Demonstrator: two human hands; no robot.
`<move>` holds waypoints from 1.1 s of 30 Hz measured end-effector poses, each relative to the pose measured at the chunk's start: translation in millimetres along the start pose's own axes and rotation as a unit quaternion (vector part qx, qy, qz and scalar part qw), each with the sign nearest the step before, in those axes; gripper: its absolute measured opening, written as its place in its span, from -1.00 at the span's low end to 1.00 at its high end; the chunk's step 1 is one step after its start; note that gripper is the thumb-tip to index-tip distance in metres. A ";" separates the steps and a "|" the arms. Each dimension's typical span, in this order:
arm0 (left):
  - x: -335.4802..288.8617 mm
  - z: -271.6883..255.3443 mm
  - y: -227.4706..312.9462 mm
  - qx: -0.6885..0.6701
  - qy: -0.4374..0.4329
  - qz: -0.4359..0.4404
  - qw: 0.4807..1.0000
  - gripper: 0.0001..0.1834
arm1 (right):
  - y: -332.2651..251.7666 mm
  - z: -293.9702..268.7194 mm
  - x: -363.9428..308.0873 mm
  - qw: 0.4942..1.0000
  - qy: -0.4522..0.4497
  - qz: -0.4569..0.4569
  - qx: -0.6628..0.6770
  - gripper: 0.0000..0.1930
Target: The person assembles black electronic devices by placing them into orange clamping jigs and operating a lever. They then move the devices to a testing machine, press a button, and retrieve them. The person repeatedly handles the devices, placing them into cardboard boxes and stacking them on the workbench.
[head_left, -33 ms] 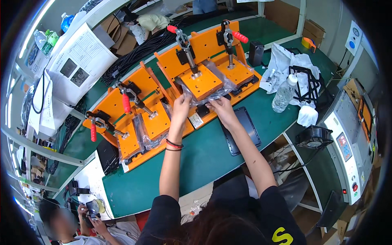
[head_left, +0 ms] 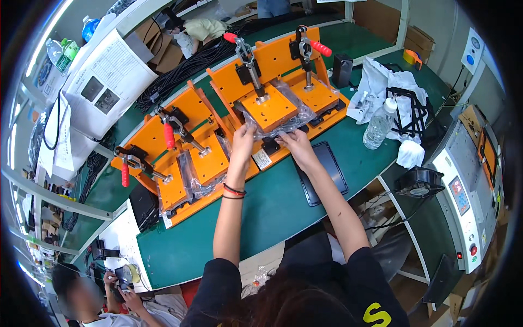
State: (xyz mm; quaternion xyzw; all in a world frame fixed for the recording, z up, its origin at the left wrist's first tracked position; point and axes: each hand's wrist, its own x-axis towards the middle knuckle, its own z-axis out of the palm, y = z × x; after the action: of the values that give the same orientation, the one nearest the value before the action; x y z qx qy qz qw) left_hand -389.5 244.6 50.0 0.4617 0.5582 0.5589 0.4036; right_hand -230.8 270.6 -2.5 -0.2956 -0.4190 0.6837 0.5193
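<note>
Clear plastic film [head_left: 303, 113] spreads around and under an orange clamp plate [head_left: 268, 109] on an orange fixture. My left hand [head_left: 243, 143] pinches the film at the plate's front left corner. At the front edge, my right hand [head_left: 296, 144] is closed with fingertips together on the film's near border. A toggle clamp [head_left: 249, 64] with a red handle presses the plate from above. Beneath the film, dark parts of the fixture show between my hands. Just in front of my right hand, a black rectangular frame-like panel [head_left: 326, 174] lies on the green table, partly under my forearm.
A second orange fixture [head_left: 204, 163] with two clamps stands to the left. On the right are a clear bottle [head_left: 379, 125], black frames [head_left: 406, 111] on white wrapping, and a small fan [head_left: 418, 182]. A white machine [head_left: 455, 188] stands beyond. A co-worker [head_left: 81, 300] sits lower left.
</note>
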 end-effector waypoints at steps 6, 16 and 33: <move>2.8 1.4 -15.4 -0.495 -0.031 -0.129 0.859 -0.87 | 10.3 -7.9 8.6 0.999 0.025 -0.022 -0.032 -0.76; 48.5 -31.0 -12.4 -0.472 -0.217 -0.168 0.838 -0.65 | 2.4 -2.5 -29.5 0.998 0.057 0.009 -0.026 -0.77; 157.8 15.9 200.2 -0.246 -0.079 0.223 0.940 -0.15 | -31.3 -42.6 -199.3 0.987 0.097 -0.077 -0.103 -0.87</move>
State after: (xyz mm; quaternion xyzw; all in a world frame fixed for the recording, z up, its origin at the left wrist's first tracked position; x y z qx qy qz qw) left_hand -400.3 390.9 259.1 0.5038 0.2524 0.7161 0.4121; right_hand -123.5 94.5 -1.4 -0.3788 -0.4565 0.5629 0.5755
